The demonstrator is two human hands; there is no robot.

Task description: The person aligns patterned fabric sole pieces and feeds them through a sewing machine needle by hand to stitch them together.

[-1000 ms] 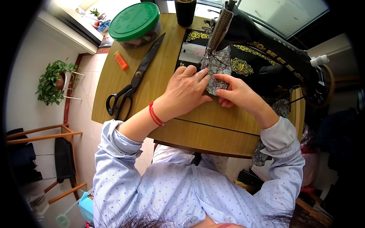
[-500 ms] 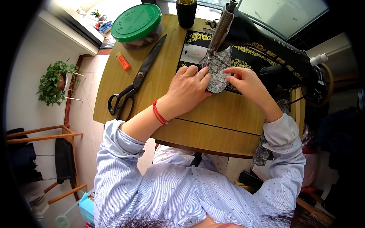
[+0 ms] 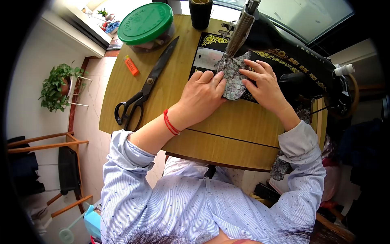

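A small grey floral fabric piece [image 3: 234, 83] lies under the needle end of a black sewing machine [image 3: 284, 55] with gold decoration. Along its left edge, my left hand [image 3: 202, 94] lies flat, fingertips on the cloth. My right hand [image 3: 266, 87] rests at the right edge with its fingers spread and fingertips touching the fabric. The needle and presser foot are mostly hidden behind the machine's head. Another strip of similar floral fabric [image 3: 279, 167] hangs over the table's front edge beside my right sleeve.
On the wooden table [image 3: 227, 142] lie black scissors [image 3: 149, 81] and an orange lighter-like object [image 3: 131, 66]. A green-lidded tub [image 3: 146, 24] and a black thread cone [image 3: 200, 14] stand at the back. To the left are a potted plant [image 3: 61, 87] and a wooden chair [image 3: 75, 162].
My right hand has opened from a near pinch, its fingers now spread farther up the fabric's right edge. My left hand stays about where it was.
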